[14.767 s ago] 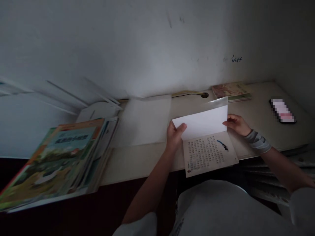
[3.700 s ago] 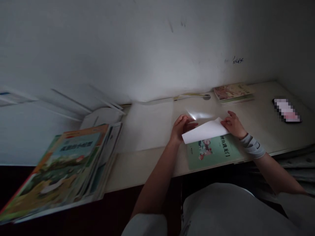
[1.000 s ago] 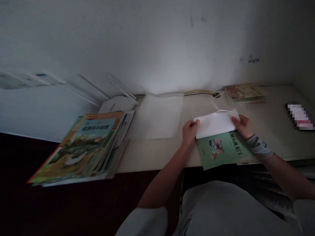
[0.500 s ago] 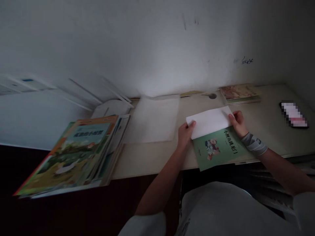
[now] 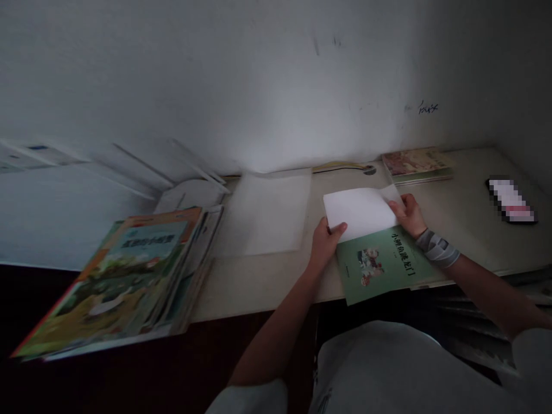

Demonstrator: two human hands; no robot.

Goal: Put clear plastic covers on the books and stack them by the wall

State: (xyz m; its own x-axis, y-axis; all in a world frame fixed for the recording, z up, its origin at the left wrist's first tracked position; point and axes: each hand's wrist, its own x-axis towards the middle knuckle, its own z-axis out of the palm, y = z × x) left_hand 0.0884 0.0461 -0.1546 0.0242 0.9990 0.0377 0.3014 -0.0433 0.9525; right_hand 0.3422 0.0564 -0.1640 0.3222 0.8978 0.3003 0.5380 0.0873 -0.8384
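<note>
A blank white sheet of paper [image 5: 356, 211] is pinched between my two hands above the desk. My left hand [image 5: 326, 238] grips its lower left corner, thumb on top. My right hand [image 5: 409, 215] holds its right end, where the paper curls up at the corner. A green book [image 5: 371, 270] with a cartoon picture and dark Chinese characters lies just below the sheet, its lower corner jutting past the desk's front edge. The sheet covers its upper part, so I cannot tell whether the two are joined. A grey band [image 5: 439, 247] wraps my right wrist.
A stack of picture books [image 5: 129, 270] overhangs the desk [image 5: 254, 282] at the left. Beside it lies a translucent sheet [image 5: 271, 213]. More books [image 5: 416, 161] rest by the wall at the back, near a cable hole [image 5: 370, 170]. A phone [image 5: 512, 199] is at the right.
My right hand has slid slightly left along the sheet, and the paper's right corner now curls up past it. My left thumb sits slightly lower on the sheet. The view has shifted a little.
</note>
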